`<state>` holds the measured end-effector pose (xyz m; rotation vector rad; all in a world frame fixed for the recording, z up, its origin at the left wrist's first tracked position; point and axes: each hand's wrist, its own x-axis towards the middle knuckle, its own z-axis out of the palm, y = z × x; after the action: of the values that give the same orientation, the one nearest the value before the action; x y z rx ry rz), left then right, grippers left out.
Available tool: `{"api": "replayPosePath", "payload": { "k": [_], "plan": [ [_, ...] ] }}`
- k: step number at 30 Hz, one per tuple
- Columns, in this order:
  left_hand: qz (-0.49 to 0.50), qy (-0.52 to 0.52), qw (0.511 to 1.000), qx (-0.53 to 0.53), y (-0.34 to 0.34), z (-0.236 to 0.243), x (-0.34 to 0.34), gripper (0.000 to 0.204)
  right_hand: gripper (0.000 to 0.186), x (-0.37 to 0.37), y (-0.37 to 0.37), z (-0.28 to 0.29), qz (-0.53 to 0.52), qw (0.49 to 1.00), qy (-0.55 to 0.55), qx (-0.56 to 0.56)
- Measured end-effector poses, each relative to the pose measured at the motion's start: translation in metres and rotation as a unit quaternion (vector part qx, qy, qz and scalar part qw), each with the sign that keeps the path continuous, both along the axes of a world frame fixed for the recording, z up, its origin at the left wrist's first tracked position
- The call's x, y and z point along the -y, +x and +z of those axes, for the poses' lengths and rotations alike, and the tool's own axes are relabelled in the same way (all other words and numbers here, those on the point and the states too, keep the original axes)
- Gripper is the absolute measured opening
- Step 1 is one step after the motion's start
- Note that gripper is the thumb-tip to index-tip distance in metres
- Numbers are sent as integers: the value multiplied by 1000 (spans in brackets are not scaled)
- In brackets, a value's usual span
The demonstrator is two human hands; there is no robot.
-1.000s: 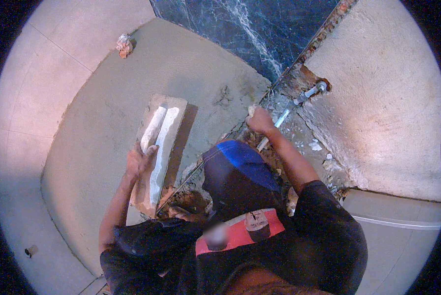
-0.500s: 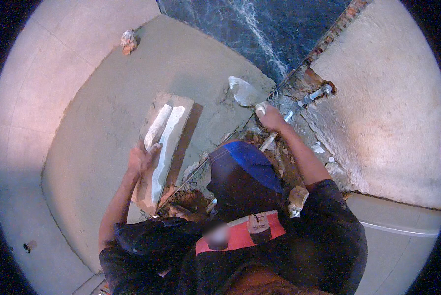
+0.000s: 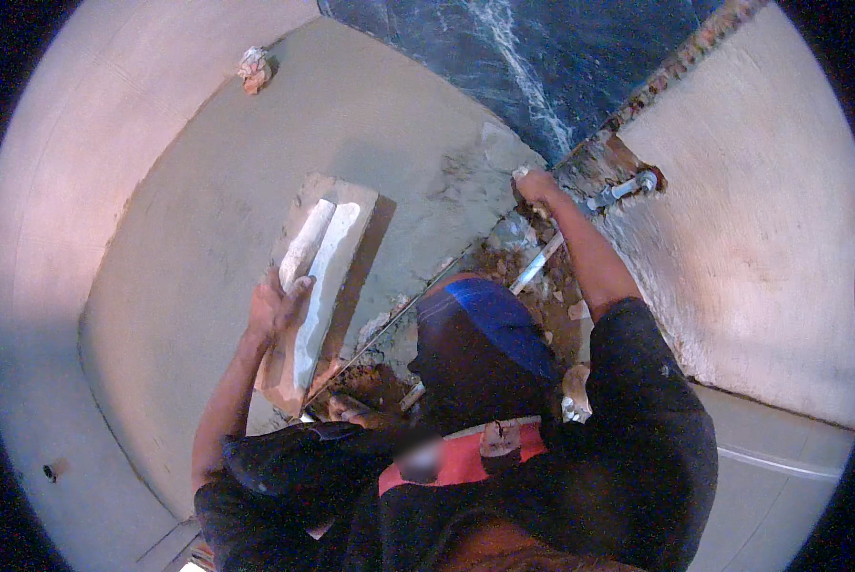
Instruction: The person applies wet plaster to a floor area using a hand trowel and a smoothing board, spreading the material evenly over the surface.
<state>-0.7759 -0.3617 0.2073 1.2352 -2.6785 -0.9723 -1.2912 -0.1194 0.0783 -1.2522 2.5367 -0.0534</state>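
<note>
Gripping 2 tools: left hand (image 3: 277,305) a float (image 3: 326,267), right hand (image 3: 539,189) a trowel (image 3: 505,147).

A dark blue veined panel (image 3: 437,59) lies between pale surfaces (image 3: 751,219), left and right.

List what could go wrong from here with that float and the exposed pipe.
If the left grip tips the long float, an edge might gouge the smooth grey surface.

The right grip, around a light-coloured handle, is near the rough broken edge of that surface; a slip could chip it further.

The right forearm passes over the white pipe in the rubble, so lowering the arm carelessly might knock it.
</note>
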Motion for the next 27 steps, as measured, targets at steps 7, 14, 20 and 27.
{"api": "replayPosePath", "payload": {
  "k": [7, 14, 20, 27],
  "plan": [
    [17, 0, 1000, -3, -4, 0, -4, 74, 42, -28, 72, -25, -71, 965, 9, 254],
    [-7, -26, 997, 68, -13, 16, -6, 71, 39, -51, 121, 10, 174, 979, -22, 107],
    [-31, -13, 999, -1, -13, 9, -2, 73, 28, -3, 93, 56, -114, 956, -3, 270],
    [6, -19, 999, 30, -20, -5, -3, 73, 29, -5, 143, 3, 170, 974, -23, 146]
  ]
}}
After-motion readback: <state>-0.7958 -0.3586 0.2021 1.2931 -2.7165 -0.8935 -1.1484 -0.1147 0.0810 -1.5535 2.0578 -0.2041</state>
